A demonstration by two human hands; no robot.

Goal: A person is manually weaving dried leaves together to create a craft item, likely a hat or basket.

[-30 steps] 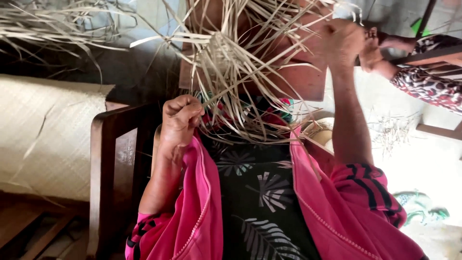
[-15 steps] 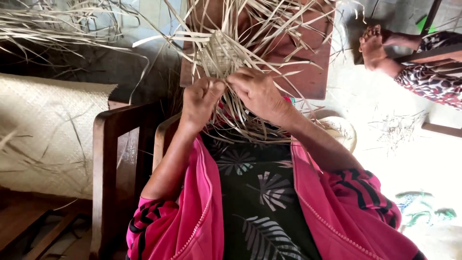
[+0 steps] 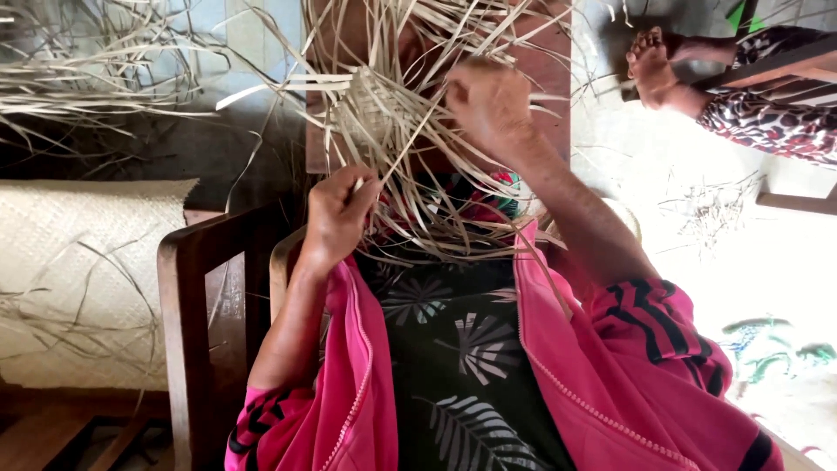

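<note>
left hand [image 3: 338, 216] grip closed on pale straw strips [image 3: 410, 166], right hand [image 3: 488, 100] pinching strips by woven piece [image 3: 370, 105]

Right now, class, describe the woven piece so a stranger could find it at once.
Start at the wooden chair and go up past the left hand. Above it sits the woven piece, the only tight plaited patch; all the strips around it hang loose.

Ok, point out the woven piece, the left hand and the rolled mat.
woven piece [image 3: 370, 109], head view, plaited middle.
left hand [image 3: 336, 218], head view, back of fist.
rolled mat [image 3: 78, 262], head view, woven side.
</note>
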